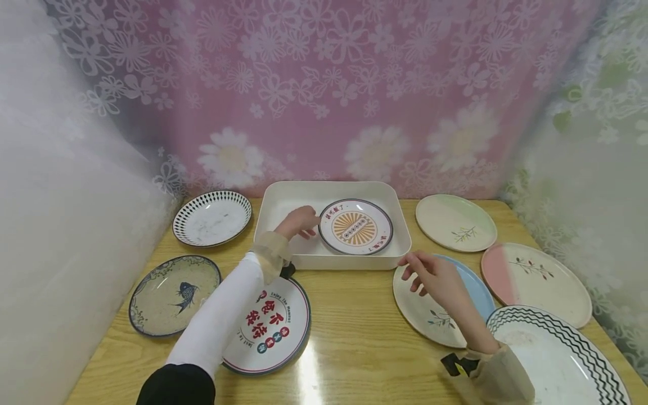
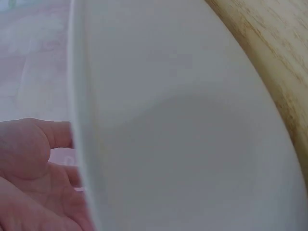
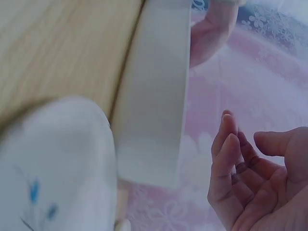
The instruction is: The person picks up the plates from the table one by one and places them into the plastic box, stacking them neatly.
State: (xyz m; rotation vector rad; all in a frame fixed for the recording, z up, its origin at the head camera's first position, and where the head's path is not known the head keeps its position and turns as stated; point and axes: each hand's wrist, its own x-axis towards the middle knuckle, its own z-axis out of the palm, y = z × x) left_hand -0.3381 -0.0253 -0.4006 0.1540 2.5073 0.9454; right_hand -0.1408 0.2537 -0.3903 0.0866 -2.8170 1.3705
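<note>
My left hand (image 1: 300, 222) reaches into the white tray (image 1: 344, 262), its fingertips right at the left rim of a plate (image 1: 355, 226) with an orange sunburst and red characters. That plate lies in the tray's right half. In the left wrist view the tray's side wall (image 2: 178, 115) hides part of the left hand (image 2: 33, 173); thumb and fingers stand apart. My right hand (image 1: 434, 279) hovers over a blue-and-cream plate (image 1: 412, 306) by the tray's front right corner. Its fingers are loosely bent and hold nothing, as the right wrist view also shows.
Left on the wooden table (image 1: 349, 337) are a black-patterned plate (image 1: 212, 219), a fish plate (image 1: 169, 292) and a red-lettered plate (image 1: 283, 332) under my forearm. On the right lie a green-and-cream plate (image 1: 455, 222), a pink-and-cream plate (image 1: 536, 281) and a large zigzag-rimmed plate (image 1: 562, 360).
</note>
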